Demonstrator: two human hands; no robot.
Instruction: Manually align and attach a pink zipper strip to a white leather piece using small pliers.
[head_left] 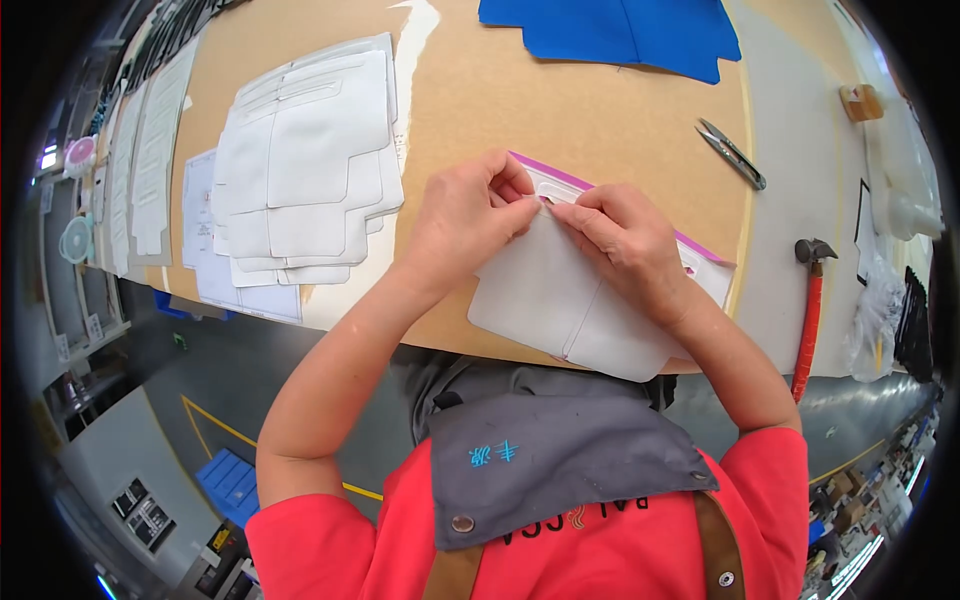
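Note:
A white panel (540,285) lies at an angle near the table's front edge, with a seam line down its middle and a purple strip (705,250) along its far edge. My left hand (470,215) is closed in a pinch on the panel at a slot near that edge. Against the same slot press the thumb and fingers of my right hand (630,240), also closed on the panel. The fingertips meet there and hide most of the slot. A second slot (690,268) shows to the right, partly behind my right hand.
Left of my hands lies a stack of white panels (310,165). At the far side is a blue panel (630,35). Thread snips (732,155) and a red-handled hammer (812,310) rest on the right, near a clear plastic bag (873,320).

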